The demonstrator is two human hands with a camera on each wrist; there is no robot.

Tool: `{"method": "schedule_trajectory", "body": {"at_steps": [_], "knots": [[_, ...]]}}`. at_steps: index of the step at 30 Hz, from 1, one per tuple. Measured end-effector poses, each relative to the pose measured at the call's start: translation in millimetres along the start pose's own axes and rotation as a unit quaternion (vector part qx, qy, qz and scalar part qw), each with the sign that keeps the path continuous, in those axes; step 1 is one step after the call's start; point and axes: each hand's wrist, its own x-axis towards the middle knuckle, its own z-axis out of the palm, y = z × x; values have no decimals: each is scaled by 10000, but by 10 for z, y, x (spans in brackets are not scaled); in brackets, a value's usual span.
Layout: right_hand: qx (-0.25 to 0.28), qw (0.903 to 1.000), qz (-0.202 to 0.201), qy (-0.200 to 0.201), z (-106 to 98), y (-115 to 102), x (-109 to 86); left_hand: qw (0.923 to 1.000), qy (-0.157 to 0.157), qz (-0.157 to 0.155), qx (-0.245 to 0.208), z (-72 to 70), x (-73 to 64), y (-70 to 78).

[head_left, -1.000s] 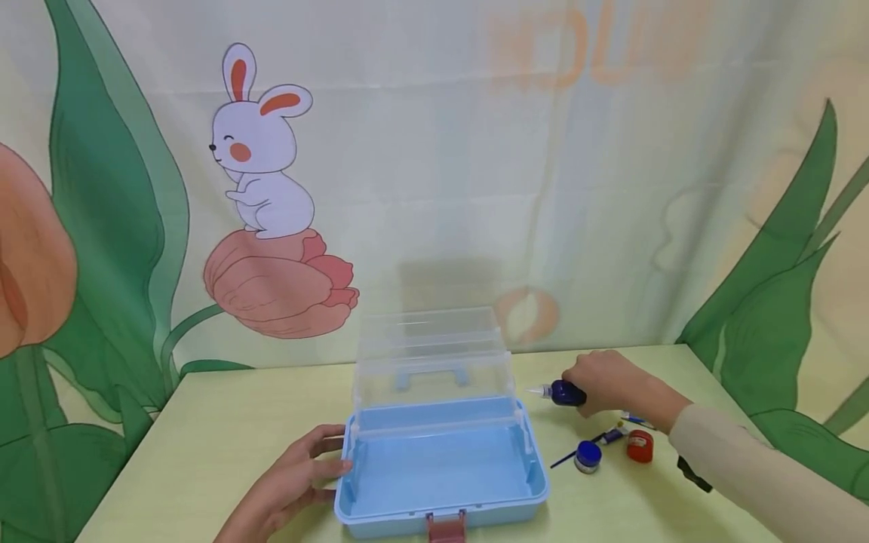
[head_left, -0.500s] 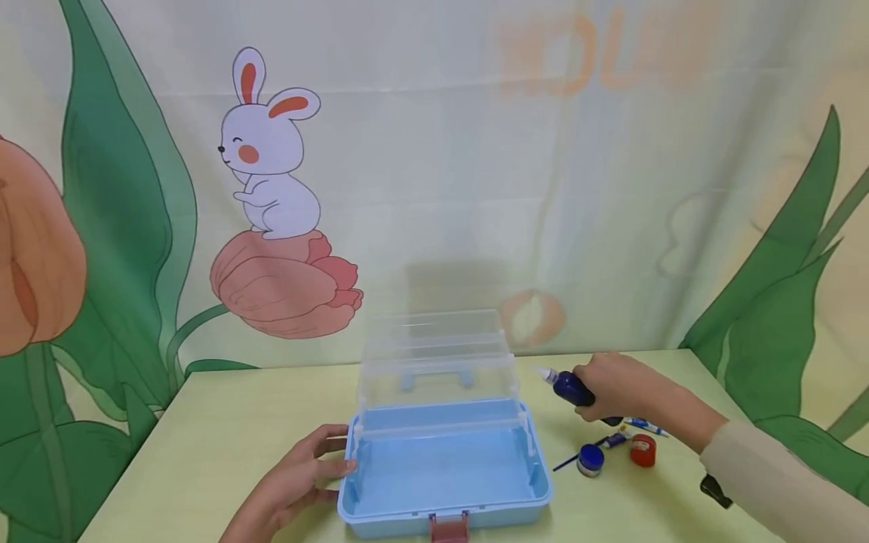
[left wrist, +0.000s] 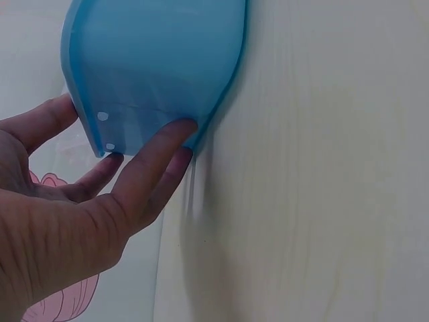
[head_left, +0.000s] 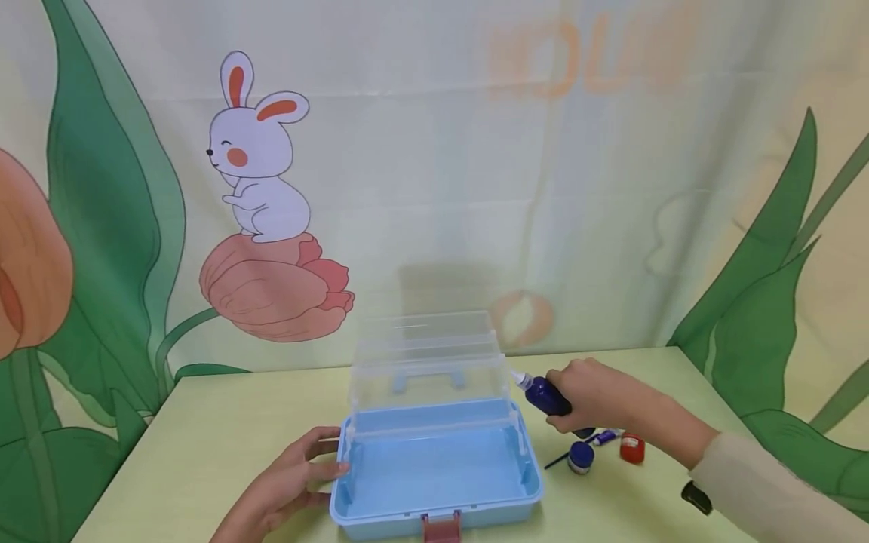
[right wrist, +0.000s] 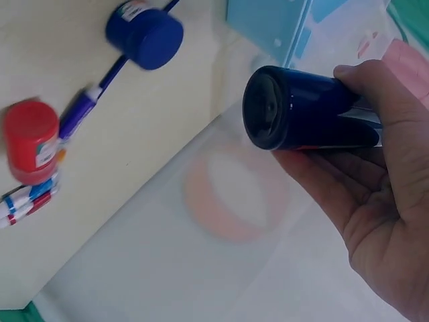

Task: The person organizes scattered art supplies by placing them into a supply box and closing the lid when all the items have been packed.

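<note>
My right hand [head_left: 587, 396] grips a dark blue squeeze bottle [head_left: 543, 395] with a white nozzle. The bottle is tilted, its nozzle up and to the left, in the air just right of the box. The right wrist view shows the round base of this bottle [right wrist: 265, 107] facing the camera, the thumb and fingers around its other end. My left hand [head_left: 288, 483] touches the left end of a light blue plastic box [head_left: 444, 471], its clear lid [head_left: 434, 377] raised. In the left wrist view spread fingertips rest against the box's end wall [left wrist: 154, 60].
Right of the box lie a blue-lidded jar [head_left: 580, 458], a red jar [head_left: 632, 448], a small purple tube [head_left: 606, 437] and a thin brush [head_left: 557, 461]. White-and-coloured tubes [right wrist: 30, 200] lie beside the red jar. A printed curtain [head_left: 421, 188] hangs behind the table.
The right hand has lifted the squeeze bottle and carried it left, close to the box; its nozzle has turned upward. The left hand has stayed at the box's left end.
</note>
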Motion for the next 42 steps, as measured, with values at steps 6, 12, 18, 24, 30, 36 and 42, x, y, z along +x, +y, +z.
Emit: {"method": "schedule_trajectory", "body": {"at_steps": [6,12,18,24,30,36,42], "knots": [[-162,9999,-44,36,-24,-155,76,9999,-57,78,-25,-8,47,17],[-141,9992,-325,202,-75,-269,85,9992,-311,228,-62,17,71,12],[-263,9979,-544,212,-145,-368,120,9978,-535,390,-106,42,105,32],[-319,9967,-732,149,-143,-474,190,9976,-598,313,-124,5,74,-1],[-448,9947,-915,108,-145,-547,230,9992,-376,47,-145,-10,69,22],[-603,9923,-1078,52,-159,-596,260,9983,-565,61,-110,-9,62,35],[-1079,9844,-1372,-195,-141,-734,333,9974,-715,-12,70,-29,8,-3]]}}
